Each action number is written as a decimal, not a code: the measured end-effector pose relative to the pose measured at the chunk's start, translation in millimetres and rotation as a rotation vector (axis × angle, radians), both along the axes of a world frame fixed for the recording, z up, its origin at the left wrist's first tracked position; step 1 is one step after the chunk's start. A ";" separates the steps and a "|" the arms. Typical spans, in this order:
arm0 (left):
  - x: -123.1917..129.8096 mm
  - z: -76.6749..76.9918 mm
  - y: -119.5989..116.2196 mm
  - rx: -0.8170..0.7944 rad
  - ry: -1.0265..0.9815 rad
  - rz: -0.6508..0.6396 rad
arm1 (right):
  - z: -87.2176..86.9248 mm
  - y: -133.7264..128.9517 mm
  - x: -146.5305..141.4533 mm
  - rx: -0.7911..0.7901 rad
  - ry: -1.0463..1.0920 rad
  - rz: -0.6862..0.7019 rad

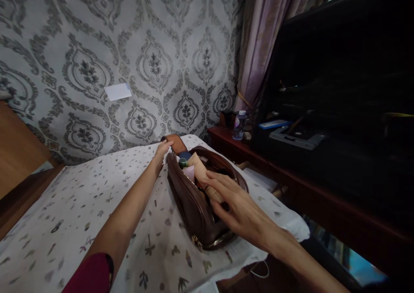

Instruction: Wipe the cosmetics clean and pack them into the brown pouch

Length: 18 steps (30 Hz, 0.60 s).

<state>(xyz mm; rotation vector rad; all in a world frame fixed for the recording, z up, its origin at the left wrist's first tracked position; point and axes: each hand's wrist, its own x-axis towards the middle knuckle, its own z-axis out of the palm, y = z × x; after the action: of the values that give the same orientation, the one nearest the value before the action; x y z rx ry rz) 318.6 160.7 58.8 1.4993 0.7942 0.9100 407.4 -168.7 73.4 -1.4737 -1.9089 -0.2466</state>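
Observation:
A dark brown zippered bag (pixel 190 200) sits unzipped on the bed, its mouth facing up. My left hand (pixel 164 148) is closed at the bag's far end, gripping the wide tan strap (pixel 176 143). My right hand (pixel 231 198) reaches over the opening with fingers stretched out and apart, the tips against a beige paper packet (pixel 198 166). Beside that packet are a pale pink item (pixel 189 173), a green round-topped item (pixel 183 163) and a dark blue item (pixel 185 155). The deeper contents lie in shadow under my right hand.
A patterned white sheet (pixel 129 189) covers the bed. To the right stands a dark red desk (pixel 223 135) with a clear bottle (pixel 239 125) and a large black screen (pixel 339 69). A wooden board (pixel 24 151) is at the left. Patterned wallpaper and a curtain (pixel 265 38) are behind.

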 end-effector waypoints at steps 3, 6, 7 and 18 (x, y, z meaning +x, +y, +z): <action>-7.5 22.1 -10.2 0.264 0.013 -0.038 | -3.3 -0.5 0.8 0.001 0.010 0.016; -19.7 40.7 -28.1 0.484 0.093 -0.127 | -5.7 -1.7 0.9 -0.008 0.038 0.016; -23.6 45.1 -35.0 0.547 0.124 -0.161 | -6.4 -2.1 0.9 -0.019 0.051 0.012; -44.7 56.2 -71.8 0.867 0.329 -0.277 | -14.0 -10.1 -7.5 0.043 0.292 -0.073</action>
<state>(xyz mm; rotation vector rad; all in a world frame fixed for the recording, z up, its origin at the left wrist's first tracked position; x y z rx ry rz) 273.9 88.9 114.9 2.4948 0.3928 0.8425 399.9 -178.7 59.4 -1.4643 -1.6098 -0.0980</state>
